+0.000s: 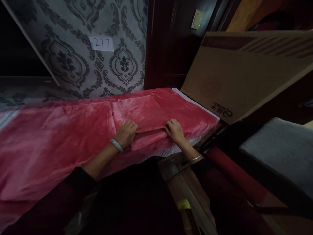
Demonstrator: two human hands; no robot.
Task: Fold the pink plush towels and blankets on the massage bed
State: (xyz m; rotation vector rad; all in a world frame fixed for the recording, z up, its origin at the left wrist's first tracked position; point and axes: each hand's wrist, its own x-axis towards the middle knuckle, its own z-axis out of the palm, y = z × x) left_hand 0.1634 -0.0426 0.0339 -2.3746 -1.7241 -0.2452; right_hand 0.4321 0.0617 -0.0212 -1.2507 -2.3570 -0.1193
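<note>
A folded piece of red plush fabric (144, 114) lies on top of a wider red plush cover (73, 127), close in colour to it. My left hand (126, 133) has its fingers curled over the near left corner of the folded piece. At the near right corner, my right hand (174, 131) pinches the same edge between thumb and fingers. Between the two hands the edge runs fairly straight, with a dark gap beneath it. Both thumbs are partly hidden. A striped cloth (168, 150) shows below the cover's near side.
A large cardboard box (220, 71) leans at the right end of the covered surface. Patterned wallpaper (124, 65) with a paper label (102, 43) reading 277 is behind. A dark screen (22, 49) stands at the left, and a grey cushioned seat (281, 150) at the right.
</note>
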